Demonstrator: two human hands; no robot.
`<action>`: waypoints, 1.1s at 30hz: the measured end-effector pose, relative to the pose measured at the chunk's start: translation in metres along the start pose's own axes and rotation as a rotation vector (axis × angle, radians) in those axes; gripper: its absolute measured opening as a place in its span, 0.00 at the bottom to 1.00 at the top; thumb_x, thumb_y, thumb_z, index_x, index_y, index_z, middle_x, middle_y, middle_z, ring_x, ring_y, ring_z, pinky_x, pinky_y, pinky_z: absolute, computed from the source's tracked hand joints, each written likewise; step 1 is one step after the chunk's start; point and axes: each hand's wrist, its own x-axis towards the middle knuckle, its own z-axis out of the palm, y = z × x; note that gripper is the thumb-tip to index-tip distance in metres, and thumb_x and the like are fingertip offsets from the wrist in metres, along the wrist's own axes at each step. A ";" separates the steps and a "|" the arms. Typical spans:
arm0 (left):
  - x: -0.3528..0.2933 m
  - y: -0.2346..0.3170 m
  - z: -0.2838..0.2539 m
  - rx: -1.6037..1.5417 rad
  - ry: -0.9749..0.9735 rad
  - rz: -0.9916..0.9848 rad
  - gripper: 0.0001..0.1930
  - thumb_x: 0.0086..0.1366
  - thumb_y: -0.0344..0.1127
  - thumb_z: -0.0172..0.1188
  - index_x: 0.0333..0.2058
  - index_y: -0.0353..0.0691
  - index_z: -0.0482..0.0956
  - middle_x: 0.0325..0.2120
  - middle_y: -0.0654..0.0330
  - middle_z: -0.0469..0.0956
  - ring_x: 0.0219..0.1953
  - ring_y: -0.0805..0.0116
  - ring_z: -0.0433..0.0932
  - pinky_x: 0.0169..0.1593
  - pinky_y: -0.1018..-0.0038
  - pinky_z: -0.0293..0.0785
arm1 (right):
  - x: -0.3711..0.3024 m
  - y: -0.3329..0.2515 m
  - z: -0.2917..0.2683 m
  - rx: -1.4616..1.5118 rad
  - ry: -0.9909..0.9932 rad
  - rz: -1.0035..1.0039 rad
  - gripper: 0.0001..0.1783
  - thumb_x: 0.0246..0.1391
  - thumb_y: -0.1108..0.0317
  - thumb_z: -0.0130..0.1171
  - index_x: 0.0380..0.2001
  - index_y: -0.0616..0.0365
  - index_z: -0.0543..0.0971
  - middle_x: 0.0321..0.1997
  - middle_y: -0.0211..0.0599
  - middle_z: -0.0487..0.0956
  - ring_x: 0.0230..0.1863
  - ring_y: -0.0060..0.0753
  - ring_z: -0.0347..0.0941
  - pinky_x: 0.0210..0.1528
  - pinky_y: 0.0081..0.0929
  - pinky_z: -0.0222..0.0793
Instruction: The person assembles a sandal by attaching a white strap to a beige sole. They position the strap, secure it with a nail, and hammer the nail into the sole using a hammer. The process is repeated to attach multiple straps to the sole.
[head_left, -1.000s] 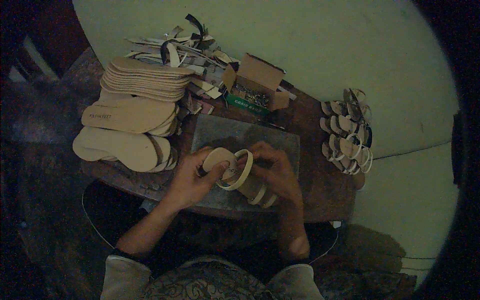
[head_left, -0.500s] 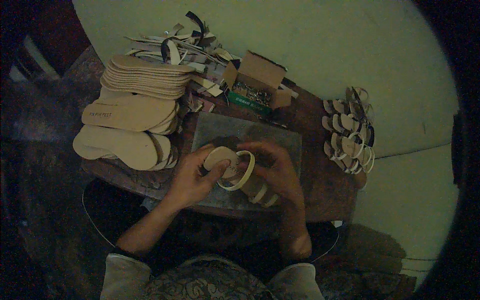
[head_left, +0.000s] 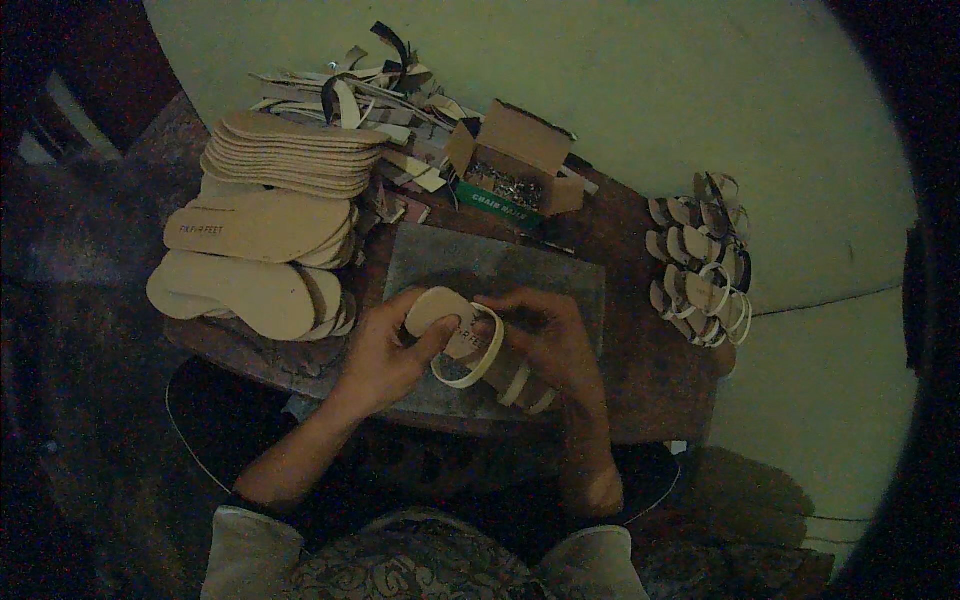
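Note:
A beige sandal (head_left: 458, 338) is held between my hands above a grey slab. A pale ring-shaped strap (head_left: 499, 352) stands up from its sole, and two narrower straps (head_left: 517, 383) cross the toe part at the lower right. My left hand (head_left: 392, 345) is closed on the heel end, its thumb pressed on top of the footbed. On the other side, my right hand (head_left: 545, 330) has its fingers curled at the strap's far end, where it meets the sole's edge. The right palm hides some of the sandal's far side.
Stacked beige insoles (head_left: 262, 225) fill the table's left. Behind lie tangled strap offcuts (head_left: 375, 95) and an open carton (head_left: 525, 140) of small metal nails. The grey slab (head_left: 440, 253) lies at the middle. Finished-looking sandals (head_left: 698, 265) stand in rows at the right, near the pale wall.
The sandal has tilted slightly, and its strap ring sits a little lower and further left. My right fingers have shifted slightly at the strap's far end; my left grip stays the same.

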 end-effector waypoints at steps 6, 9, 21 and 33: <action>-0.002 -0.002 0.002 0.060 0.046 0.036 0.11 0.59 0.34 0.58 0.36 0.32 0.75 0.28 0.55 0.78 0.31 0.73 0.76 0.35 0.75 0.72 | 0.001 0.001 0.000 -0.032 0.001 -0.007 0.12 0.41 0.74 0.66 0.33 0.59 0.81 0.35 0.36 0.80 0.39 0.24 0.75 0.45 0.23 0.68; -0.002 -0.005 0.005 0.085 0.069 0.088 0.10 0.59 0.34 0.57 0.35 0.32 0.75 0.28 0.55 0.77 0.32 0.72 0.76 0.35 0.75 0.72 | 0.000 0.006 -0.002 -0.071 -0.003 -0.036 0.12 0.41 0.73 0.65 0.33 0.59 0.81 0.33 0.35 0.80 0.37 0.23 0.75 0.42 0.22 0.68; -0.007 -0.001 0.010 0.192 0.147 0.165 0.09 0.59 0.33 0.57 0.34 0.32 0.74 0.28 0.53 0.75 0.31 0.67 0.77 0.33 0.74 0.72 | -0.001 0.016 0.003 -0.162 0.038 -0.118 0.09 0.42 0.74 0.63 0.31 0.58 0.81 0.31 0.33 0.80 0.34 0.21 0.74 0.39 0.21 0.68; -0.007 -0.007 0.012 0.217 0.145 0.139 0.09 0.59 0.33 0.56 0.34 0.32 0.75 0.28 0.52 0.75 0.31 0.64 0.77 0.30 0.73 0.71 | -0.004 0.009 0.008 -0.187 0.045 -0.101 0.09 0.43 0.71 0.64 0.31 0.58 0.81 0.30 0.34 0.80 0.33 0.22 0.75 0.37 0.21 0.68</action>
